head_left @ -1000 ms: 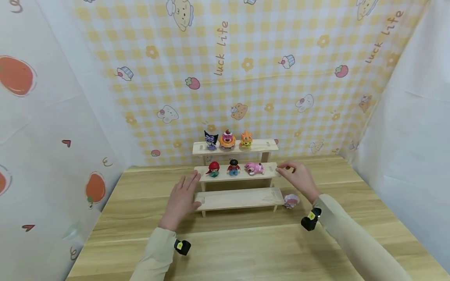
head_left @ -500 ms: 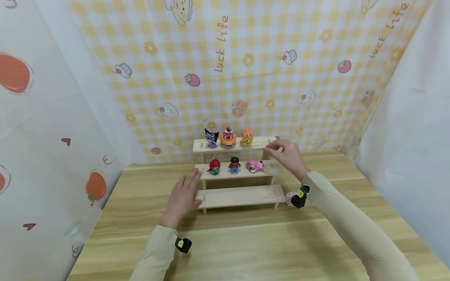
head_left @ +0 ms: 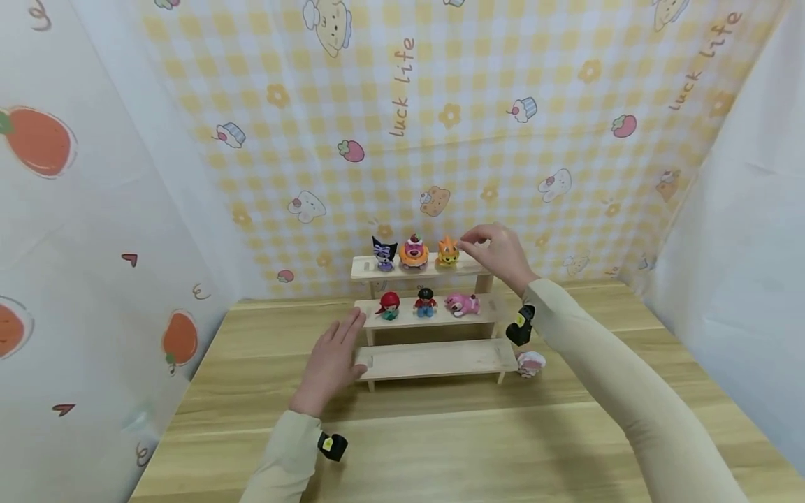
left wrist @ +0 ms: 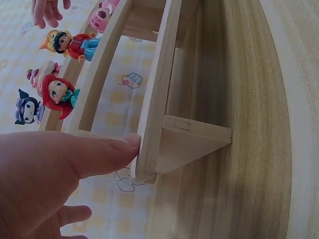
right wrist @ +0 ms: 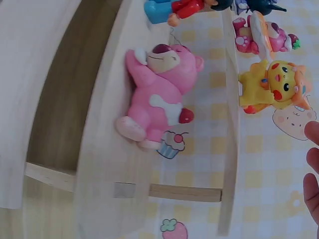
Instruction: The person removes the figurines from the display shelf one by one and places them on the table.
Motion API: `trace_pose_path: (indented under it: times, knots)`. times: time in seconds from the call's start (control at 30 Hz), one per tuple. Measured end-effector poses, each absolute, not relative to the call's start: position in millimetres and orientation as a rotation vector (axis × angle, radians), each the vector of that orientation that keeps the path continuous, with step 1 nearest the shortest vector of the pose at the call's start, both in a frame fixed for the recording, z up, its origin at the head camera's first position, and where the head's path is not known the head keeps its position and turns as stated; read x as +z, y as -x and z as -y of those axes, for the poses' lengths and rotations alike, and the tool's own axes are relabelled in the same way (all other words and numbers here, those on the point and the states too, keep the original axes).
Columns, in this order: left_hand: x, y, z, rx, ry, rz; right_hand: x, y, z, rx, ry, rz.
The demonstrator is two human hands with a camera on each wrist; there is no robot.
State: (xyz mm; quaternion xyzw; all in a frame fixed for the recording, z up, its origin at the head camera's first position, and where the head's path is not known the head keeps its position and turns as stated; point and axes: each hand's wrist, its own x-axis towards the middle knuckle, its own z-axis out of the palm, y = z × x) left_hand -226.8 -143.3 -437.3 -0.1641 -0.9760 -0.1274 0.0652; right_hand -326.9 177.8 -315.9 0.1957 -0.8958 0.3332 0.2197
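Observation:
A three-step wooden shelf (head_left: 440,358) stands on the table. My left hand (head_left: 344,344) lies flat at its left end, fingers straight, and the thumb (left wrist: 117,147) touches the end of the lowest step (left wrist: 154,99). My right hand (head_left: 473,244) hovers at the top step, just right of the orange-yellow figure (head_left: 448,251), with loosely curved fingers (right wrist: 313,172) that hold nothing. That figure (right wrist: 271,84) stands beside a pink donut bear (head_left: 414,251) and a black-purple figure (head_left: 383,253). On the middle step are a red-haired figure (head_left: 389,305), a black-haired figure (head_left: 425,302) and a lying pink bear (right wrist: 157,97).
A small pink figure (head_left: 531,363) lies on the wooden table (head_left: 440,440) by the shelf's right foot. Patterned cloth walls (head_left: 440,105) close in the back and both sides. The lowest step carries nothing.
My right hand has risen from the right end of the middle step to the top step, moving left toward the orange-yellow figure. The left hand has stayed at the shelf's left end.

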Motion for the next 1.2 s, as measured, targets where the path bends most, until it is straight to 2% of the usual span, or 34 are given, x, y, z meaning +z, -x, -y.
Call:
trace_pose_path:
  times: [0.27, 0.6, 1.2]
  knots:
    - [-436, 225, 142, -0.395, 0.476, 2.954, -301, 335, -170, 0.899, -0.508, 2.605]
    - [-440, 224, 145, -0.376, 0.500, 2.915, -306, 348, -157, 0.841, -0.490, 2.752]
    - [-438, 224, 144, -0.373, 0.481, 2.934, -305, 343, -150, 0.824, -0.450, 2.754]
